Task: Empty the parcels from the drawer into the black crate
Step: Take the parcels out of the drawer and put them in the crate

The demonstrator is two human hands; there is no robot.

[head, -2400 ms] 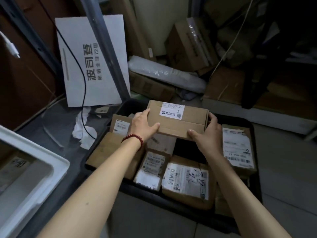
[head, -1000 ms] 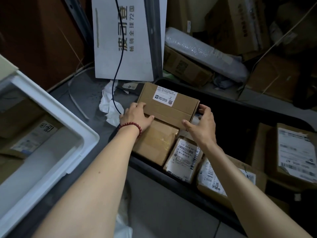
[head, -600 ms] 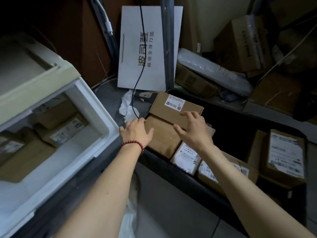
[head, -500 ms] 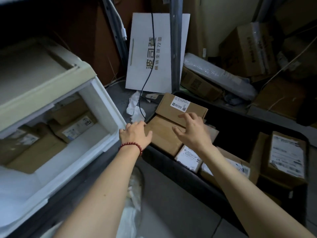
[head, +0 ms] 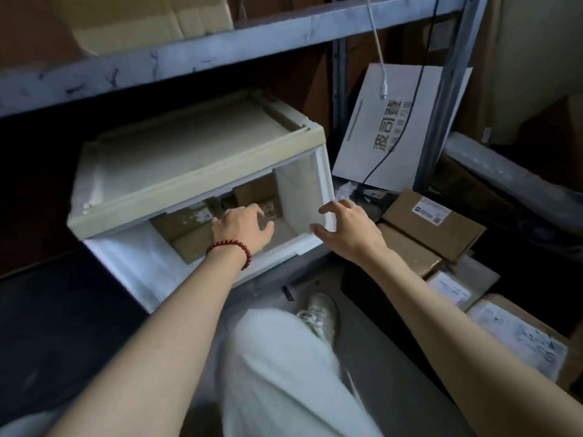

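White plastic forms the drawer (head: 142,272), which stands pulled out of its beige cabinet (head: 189,197) beneath a grey shelf board (head: 220,42). Left of the left hand (head: 243,228), and partly under its wrist, a large brown parcel (head: 186,238) lies in the drawer. Just beyond the fingertips a smaller parcel (head: 255,190) sits toward the drawer's back right corner. This hand, with a red bead bracelet (head: 230,250) at the wrist, reaches inside with fingers loosely bent and spread, clasping nothing. Whether the tips touch cardboard I cannot tell.

To its right the right hand (head: 347,228) hovers at the drawer's front right corner, thumb and fingers spread wide and empty. Above and beyond it leans a white printed card (head: 388,127), with a white cable (head: 383,91) hanging in front.

Right of this hand stands the black crate (head: 378,294). In it a labelled parcel (head: 432,222) rests on a plain parcel (head: 407,250), and more parcels (head: 520,339) lie along the right forearm. Below both forearms are a pale trouser leg (head: 284,373) and a pale shoe (head: 318,313).
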